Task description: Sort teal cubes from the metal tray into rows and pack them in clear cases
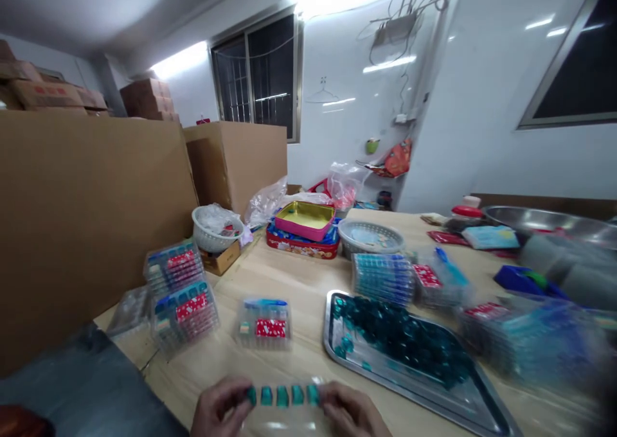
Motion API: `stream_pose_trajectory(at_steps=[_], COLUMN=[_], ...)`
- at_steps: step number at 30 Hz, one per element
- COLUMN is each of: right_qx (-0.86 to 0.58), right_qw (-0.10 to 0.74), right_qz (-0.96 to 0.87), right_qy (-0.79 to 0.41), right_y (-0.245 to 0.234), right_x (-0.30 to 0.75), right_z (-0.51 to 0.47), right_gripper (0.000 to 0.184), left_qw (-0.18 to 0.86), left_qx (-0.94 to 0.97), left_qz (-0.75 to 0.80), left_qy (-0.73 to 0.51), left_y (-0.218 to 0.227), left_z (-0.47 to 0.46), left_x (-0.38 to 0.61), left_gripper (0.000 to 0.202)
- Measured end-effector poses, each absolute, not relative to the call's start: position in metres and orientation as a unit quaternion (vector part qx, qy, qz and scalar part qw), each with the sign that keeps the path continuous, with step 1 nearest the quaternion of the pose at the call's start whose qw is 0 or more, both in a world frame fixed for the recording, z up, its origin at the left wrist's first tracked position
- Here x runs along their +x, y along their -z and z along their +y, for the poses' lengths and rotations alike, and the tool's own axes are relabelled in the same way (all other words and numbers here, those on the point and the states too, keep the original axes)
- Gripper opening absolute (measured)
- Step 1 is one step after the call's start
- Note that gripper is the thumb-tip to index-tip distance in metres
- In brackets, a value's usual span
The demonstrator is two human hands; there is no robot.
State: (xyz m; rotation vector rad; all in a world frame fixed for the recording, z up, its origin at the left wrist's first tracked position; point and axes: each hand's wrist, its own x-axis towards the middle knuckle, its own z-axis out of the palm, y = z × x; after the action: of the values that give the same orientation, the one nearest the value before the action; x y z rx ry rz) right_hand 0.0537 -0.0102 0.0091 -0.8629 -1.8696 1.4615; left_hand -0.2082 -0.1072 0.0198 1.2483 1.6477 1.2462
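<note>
My left hand and my right hand are at the bottom of the view, fingers closed at the two ends of a clear plastic tray. Along its far side runs a row of several teal, gem-like pieces. The fingertips of each hand touch or nearly touch the end piece on their side. The near part of this tray is cut off by the frame. To the right lies a metal tray heaped with dark teal pieces. Just beyond my hands sits a filled clear tray set with a red patterned card and a blue pen-like item.
Stacks of filled clear trays stand at left, beside a cardboard partition. More stacked trays are behind the metal tray. Farther back are a white basket, a pink tin and a grey basket. A steel basin is far right.
</note>
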Motion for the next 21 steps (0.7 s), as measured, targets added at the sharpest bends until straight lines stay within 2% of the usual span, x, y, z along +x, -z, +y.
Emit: stream_pose_trajectory(at_steps=[3,6,8,12,15,21], right_qx=[-0.321,-0.339,-0.361,-0.423,-0.458,-0.481], right_qw=[0.342,0.369,0.374,0.374,0.371,0.349], right_qz=[-0.662,-0.607,-0.583,-0.561,-0.551,-0.544], right_qy=[-0.585,-0.617,-0.624,-0.605,-0.591,-0.592], right_y=[-0.028,-0.044,-0.045,-0.029,-0.014,-0.01], right_x=[0.018,-0.015,-0.033,-0.052,-0.055,-0.043], right_z=[0.023,0.054,0.072,0.097,0.103,0.099], right_gripper=[0.034,0.03,0.028,0.025,0.025,0.023], left_qw=[0.368,0.282,0.218,0.101,0.101,0.141], left_qx=[0.363,0.367,0.391,0.447,0.467,0.451], left_qz=[0.651,0.7,0.749,0.829,0.844,0.841], left_qy=[-0.555,-0.544,-0.489,-0.321,-0.245,-0.263], left_y=[-0.045,-0.06,-0.064,-0.062,-0.056,-0.049], left_z=[-0.068,-0.027,-0.006,0.013,0.013,0.006], left_x=[-0.218,-0.227,-0.232,-0.235,-0.233,-0.223], left_gripper=[0.056,0.052,0.043,0.038,0.039,0.042])
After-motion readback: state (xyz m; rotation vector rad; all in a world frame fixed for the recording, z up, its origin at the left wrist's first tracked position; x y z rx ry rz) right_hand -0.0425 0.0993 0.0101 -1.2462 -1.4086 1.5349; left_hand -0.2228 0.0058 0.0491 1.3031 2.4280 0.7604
